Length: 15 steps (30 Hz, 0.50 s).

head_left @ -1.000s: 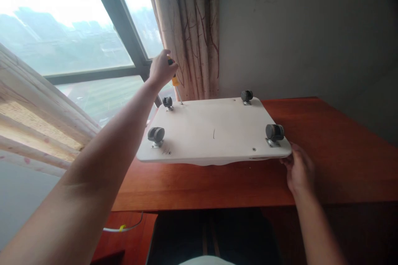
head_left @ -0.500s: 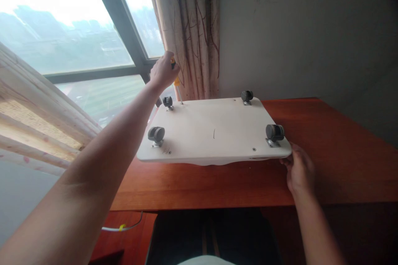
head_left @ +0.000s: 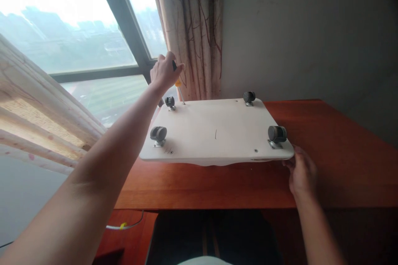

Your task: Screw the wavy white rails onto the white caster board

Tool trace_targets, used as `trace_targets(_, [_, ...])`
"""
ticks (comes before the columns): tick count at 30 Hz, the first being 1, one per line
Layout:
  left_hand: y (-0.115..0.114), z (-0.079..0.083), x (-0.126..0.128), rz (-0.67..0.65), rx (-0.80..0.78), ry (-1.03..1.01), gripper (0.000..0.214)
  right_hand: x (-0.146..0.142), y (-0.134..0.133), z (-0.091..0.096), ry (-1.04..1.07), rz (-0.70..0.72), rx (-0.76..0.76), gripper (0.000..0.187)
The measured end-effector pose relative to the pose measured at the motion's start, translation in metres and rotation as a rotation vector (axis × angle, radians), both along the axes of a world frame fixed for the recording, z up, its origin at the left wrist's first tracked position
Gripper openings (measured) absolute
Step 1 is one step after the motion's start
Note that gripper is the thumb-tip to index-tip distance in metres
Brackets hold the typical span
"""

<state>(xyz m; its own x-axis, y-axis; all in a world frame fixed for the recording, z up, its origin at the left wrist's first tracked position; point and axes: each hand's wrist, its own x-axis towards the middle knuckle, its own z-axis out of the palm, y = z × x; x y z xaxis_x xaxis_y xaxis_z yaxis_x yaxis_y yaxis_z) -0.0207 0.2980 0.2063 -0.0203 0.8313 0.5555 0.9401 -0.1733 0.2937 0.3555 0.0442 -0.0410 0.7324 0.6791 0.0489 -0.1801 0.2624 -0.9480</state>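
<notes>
My left hand (head_left: 165,69) is closed round the black-and-yellow handle of a screwdriver (head_left: 178,83). The shaft slants down and its tip meets the far left edge of a white board (head_left: 199,126), beside a caster. Dark twin-wheel casters on metal plates stick up at the board's corners, among them the near right caster (head_left: 277,133) and the near left caster (head_left: 158,134). At the near right corner my right hand (head_left: 302,172) grips the board's edge, its fingertips partly hidden beneath. Screw heads show in the board, one close to the near right caster (head_left: 256,150).
The board is over a reddish-brown wooden table (head_left: 336,153). Behind it hang a patterned curtain (head_left: 199,29) and a grey wall (head_left: 295,37). A window (head_left: 93,49) fills the left side. Below the table's front edge runs a white cable (head_left: 116,227) with a yellow tie.
The fingers of my left hand have shifted on the screwdriver's handle, the thumb now standing further out. The whole view has slid slightly; my right hand keeps its place at the board's corner.
</notes>
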Motion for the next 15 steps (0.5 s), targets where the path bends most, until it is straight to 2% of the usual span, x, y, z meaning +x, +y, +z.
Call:
trace_targets(4, [0.007,0.003,-0.008,-0.01,-0.035,0.008,0.04,0.0,0.0,0.0,-0.005,-0.006,-0.022,0.039])
trace_targets(8, [0.015,0.003,-0.012,-0.138,-0.117,-0.15,0.059,0.0,0.001,0.0,-0.011,-0.001,-0.025,0.041])
trace_targets(12, [0.012,0.003,-0.014,-0.027,-0.043,-0.028,0.046,0.0,0.001,0.0,-0.008,-0.016,-0.029,0.041])
trace_targets(15, [0.009,0.006,-0.016,0.018,-0.035,0.042,0.046,0.0,0.001,0.001,-0.01,-0.013,-0.036,0.043])
